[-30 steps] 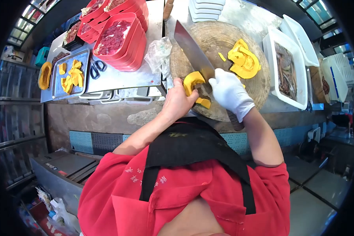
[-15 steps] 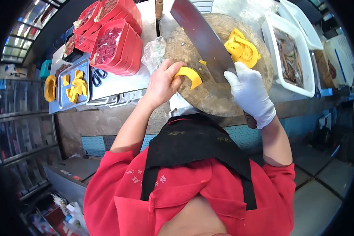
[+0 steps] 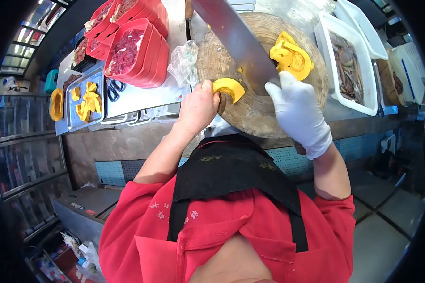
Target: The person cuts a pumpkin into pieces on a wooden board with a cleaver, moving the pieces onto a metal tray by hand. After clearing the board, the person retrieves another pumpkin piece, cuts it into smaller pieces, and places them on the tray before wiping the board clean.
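In the head view, the bare left hand grips one end of a curved pumpkin slice at the near left of the round chopping block. The gloved right hand is closed around a cleaver, whose broad blade slants over the block toward the far left; whether it touches the wood cannot be told. More pumpkin pieces lie on the block's right side. Left of the block are a crumpled plastic bag, red tubs of meat and, farther left, a metal tray of pumpkin chunks on the table. A white tub stands to the right.
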Motion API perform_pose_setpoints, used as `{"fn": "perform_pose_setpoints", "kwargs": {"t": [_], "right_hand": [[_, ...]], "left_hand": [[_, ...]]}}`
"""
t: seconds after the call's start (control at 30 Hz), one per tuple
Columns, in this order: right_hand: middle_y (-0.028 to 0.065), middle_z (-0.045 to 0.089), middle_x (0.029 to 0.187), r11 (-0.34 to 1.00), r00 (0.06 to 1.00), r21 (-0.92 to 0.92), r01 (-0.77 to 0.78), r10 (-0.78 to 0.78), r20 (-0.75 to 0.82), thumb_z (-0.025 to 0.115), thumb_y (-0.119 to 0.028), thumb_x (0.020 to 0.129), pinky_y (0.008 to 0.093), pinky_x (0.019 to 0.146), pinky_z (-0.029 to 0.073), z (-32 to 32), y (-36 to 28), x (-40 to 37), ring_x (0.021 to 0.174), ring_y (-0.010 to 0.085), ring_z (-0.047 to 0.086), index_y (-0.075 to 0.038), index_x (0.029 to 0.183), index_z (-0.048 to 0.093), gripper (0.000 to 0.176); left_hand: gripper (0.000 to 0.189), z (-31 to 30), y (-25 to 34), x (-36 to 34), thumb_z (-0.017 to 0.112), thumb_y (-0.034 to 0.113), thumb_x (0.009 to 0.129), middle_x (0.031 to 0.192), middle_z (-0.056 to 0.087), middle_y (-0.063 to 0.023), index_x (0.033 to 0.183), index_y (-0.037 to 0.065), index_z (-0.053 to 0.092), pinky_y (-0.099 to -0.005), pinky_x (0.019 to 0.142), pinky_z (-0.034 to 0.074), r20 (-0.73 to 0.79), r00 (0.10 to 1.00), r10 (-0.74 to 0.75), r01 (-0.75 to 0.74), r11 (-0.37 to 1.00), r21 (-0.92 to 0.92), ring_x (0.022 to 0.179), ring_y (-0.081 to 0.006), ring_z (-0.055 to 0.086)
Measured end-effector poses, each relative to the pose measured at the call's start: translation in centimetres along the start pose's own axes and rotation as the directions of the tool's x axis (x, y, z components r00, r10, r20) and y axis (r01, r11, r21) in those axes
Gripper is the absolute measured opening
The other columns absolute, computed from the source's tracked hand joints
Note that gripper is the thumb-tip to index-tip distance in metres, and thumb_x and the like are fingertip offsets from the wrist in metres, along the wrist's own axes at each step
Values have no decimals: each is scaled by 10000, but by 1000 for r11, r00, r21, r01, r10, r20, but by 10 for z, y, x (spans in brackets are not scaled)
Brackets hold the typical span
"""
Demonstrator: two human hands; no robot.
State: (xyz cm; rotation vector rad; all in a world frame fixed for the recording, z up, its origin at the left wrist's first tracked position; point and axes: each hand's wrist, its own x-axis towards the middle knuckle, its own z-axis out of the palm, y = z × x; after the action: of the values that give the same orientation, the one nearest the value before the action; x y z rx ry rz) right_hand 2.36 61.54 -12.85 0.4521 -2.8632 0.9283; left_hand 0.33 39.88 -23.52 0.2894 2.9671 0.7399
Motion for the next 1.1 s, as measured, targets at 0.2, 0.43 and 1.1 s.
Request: {"fn": "perform_pose_setpoints", "kwargs": {"t": [0.2, 0.43, 1.1], "right_hand": [[227, 614, 751, 987, 953, -131, 89, -46, 299, 551, -183, 891, 472, 676, 478, 51, 21, 20, 746, 416, 610, -16, 864, 560, 169], [253, 635, 847, 878, 757, 70, -473, 365, 543, 581, -214, 879, 461, 753, 482, 6, 20, 38, 841, 428, 610, 20, 878, 595, 235], [131, 548, 595, 945, 974, -241, 222, -206, 91, 589, -215, 923, 329, 499, 463, 69, 20, 44, 510, 271, 562, -17, 860, 546, 212]], "left_hand": [[244, 2, -1, -2, 574, 209, 895, 872, 632, -262, 961, -14, 501, -506, 717, 493, -17, 1000, 10, -11, 998, -54, 796, -449, 617], [258, -8, 3, 10, 547, 215, 894, 868, 634, -255, 1003, -18, 533, -504, 724, 505, 62, 995, 82, -79, 996, -46, 784, -428, 634], [298, 15, 0, 3, 707, 203, 745, 858, 625, -205, 892, -26, 583, -469, 763, 487, -209, 976, 58, -105, 970, -221, 880, -399, 618]]}}
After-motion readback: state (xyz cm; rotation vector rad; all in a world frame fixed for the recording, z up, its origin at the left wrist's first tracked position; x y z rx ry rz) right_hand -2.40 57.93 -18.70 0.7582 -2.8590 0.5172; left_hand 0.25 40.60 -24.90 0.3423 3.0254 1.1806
